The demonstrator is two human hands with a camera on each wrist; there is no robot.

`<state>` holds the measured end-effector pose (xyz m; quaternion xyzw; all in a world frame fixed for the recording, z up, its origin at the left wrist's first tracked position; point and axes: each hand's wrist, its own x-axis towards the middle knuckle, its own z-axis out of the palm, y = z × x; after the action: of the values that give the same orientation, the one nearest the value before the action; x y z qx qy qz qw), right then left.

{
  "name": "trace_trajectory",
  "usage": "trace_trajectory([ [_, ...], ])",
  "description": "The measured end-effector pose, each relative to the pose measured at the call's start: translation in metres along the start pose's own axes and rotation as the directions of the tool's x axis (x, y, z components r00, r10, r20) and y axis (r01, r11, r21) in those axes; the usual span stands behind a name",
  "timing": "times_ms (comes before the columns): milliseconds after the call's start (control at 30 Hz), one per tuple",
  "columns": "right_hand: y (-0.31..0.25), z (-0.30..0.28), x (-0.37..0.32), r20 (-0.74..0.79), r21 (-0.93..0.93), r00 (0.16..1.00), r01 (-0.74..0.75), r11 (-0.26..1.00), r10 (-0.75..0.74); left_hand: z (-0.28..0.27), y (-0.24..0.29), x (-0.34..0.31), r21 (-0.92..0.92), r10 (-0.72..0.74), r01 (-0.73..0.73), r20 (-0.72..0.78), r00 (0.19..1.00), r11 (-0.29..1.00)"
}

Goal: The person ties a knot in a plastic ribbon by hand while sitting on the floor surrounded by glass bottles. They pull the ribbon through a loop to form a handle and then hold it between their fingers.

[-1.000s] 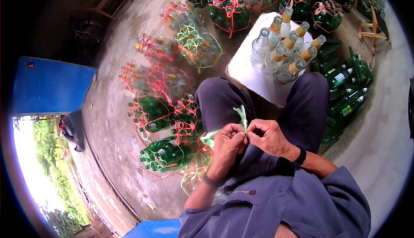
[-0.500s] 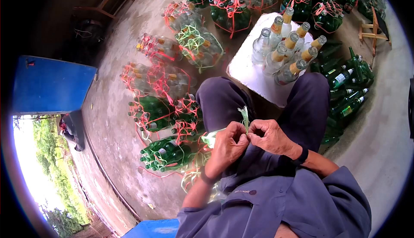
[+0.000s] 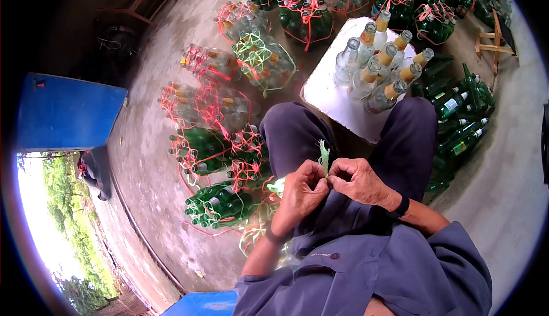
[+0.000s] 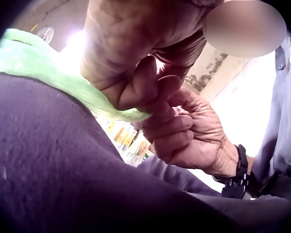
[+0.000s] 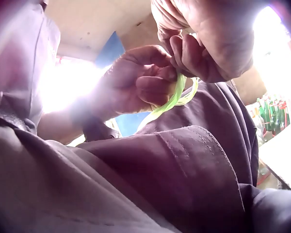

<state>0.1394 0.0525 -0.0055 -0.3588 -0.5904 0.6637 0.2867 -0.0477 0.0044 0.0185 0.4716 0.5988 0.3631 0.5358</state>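
Pale green plastic twine stands up as a frayed tuft between the two hands, above the lap. The left hand pinches it from one side with thumb and curled fingers; the right hand pinches it from the other, their fingertips meeting. In the left wrist view a wide green band runs over the thigh to the left hand. The right wrist view has a twisted green strand hanging below the joined fingertips. Fingers hide the exact pinch point.
Several clear bottles stand on a white board beyond the knees. Bundles of bottles tied with red and green twine cover the floor to the left and ahead. Loose green bottles lie at the right, near a wooden stool.
The left hand has shifted slightly up and right, and its fingers have closed in nearer the right hand's. The green tuft now stands straighter. The right hand has barely moved.
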Motion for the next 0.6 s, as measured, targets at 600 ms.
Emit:
trace_trajectory([
  [600, 0.008, -0.005, 0.006, -0.048, -0.067, 0.999, -0.019, 0.998, 0.015, 0.007, -0.016, 0.003, 0.125, 0.075, -0.075, 0.004, 0.997, 0.989],
])
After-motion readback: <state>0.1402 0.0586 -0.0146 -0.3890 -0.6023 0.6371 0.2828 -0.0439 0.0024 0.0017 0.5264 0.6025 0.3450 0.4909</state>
